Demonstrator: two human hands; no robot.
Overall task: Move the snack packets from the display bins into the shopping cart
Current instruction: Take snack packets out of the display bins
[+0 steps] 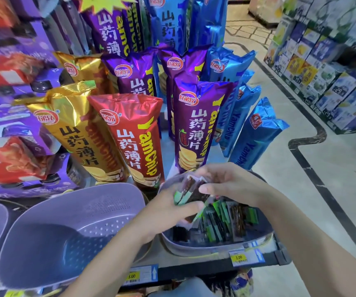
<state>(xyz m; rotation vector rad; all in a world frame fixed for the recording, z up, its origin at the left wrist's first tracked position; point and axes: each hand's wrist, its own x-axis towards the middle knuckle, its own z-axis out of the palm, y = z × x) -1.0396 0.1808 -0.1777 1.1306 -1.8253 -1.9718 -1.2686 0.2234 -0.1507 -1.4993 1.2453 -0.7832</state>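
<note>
At the left of the shelf (pixel 205 270), a purple empty bin (pixel 76 221) sits at the front edge, and tall yam chip bags (pixel 130 136) stand behind it. Just right of it, the left hand (pixel 168 209) curls up from beneath the held packets (pixel 191 196), a bundle of small dark snacks with green ends, its thumb laid across them. The right hand (pixel 226 183) closes on the same bundle from above, pinching its upper end. Both hands therefore grip it over the right bin (pixel 194 247), near the shelf's right front corner. More loose packets (pixel 226 219) lie in that bin underneath. The shopping cart is not in view. The step looks like gathering a handful. To do it well, square the slippery wrappers into one stack and take a firm hold across the middle. Then lift straight up clear of the rim before turning away, so none slides out over the front edge by the price tag (pixel 238 258).
</note>
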